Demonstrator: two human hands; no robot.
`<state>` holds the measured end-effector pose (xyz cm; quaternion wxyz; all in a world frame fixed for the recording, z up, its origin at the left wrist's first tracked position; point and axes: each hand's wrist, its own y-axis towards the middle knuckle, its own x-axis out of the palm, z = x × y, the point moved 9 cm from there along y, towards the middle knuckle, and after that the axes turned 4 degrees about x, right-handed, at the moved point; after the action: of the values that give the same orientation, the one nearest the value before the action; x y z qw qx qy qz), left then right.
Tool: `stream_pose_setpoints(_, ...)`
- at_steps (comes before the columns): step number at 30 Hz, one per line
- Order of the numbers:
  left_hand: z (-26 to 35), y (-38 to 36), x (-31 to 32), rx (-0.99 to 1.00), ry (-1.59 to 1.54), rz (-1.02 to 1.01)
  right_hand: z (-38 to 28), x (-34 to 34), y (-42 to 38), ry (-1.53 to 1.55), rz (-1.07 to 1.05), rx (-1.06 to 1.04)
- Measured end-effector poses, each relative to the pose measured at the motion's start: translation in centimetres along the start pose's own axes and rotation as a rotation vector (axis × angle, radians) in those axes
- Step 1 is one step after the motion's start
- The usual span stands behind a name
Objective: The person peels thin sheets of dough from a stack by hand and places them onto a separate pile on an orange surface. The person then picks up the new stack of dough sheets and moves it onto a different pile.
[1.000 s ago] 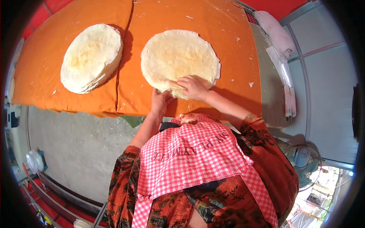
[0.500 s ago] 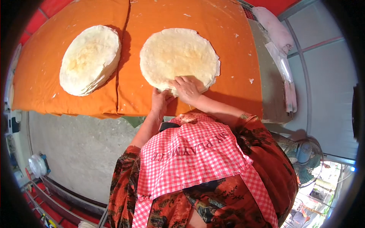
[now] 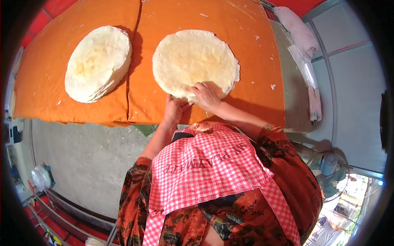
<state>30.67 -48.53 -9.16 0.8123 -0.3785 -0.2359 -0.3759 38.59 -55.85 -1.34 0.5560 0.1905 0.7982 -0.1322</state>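
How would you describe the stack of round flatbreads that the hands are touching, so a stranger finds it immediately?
Find the orange cloth. Two pale round stacks lie on it. The touched stack is the one nearer the pink towel; unlike the other stack, it has both hands at its near edge.

A small food-making workshop, open to the outdoors, is shown: stacks of round flatbreads (image 3: pixel 196 62) are laid on a table covered with orange cloth (image 3: pixel 254 61), a concrete floor (image 3: pixel 82 160) is seen at lower left, and a fan (image 3: pixel 328 172) at lower right.
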Motion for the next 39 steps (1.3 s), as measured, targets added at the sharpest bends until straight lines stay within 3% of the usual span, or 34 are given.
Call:
stream_pose_setpoints(10,-0.3,0.4,-0.4,0.033,0.114,0.017,-0.4,0.0,0.0,0.035,-0.051,0.037)
stream_pose_setpoints(19,0.1,0.0,0.2,0.040,0.070,-0.005,-0.9,0.5,1.0,-0.035,-0.055,-0.062)
stream_pose_setpoints(39,0.0,0.2,-0.1,0.034,0.031,0.019,-1.0,0.3,-0.2,-0.084,0.071,-0.103)
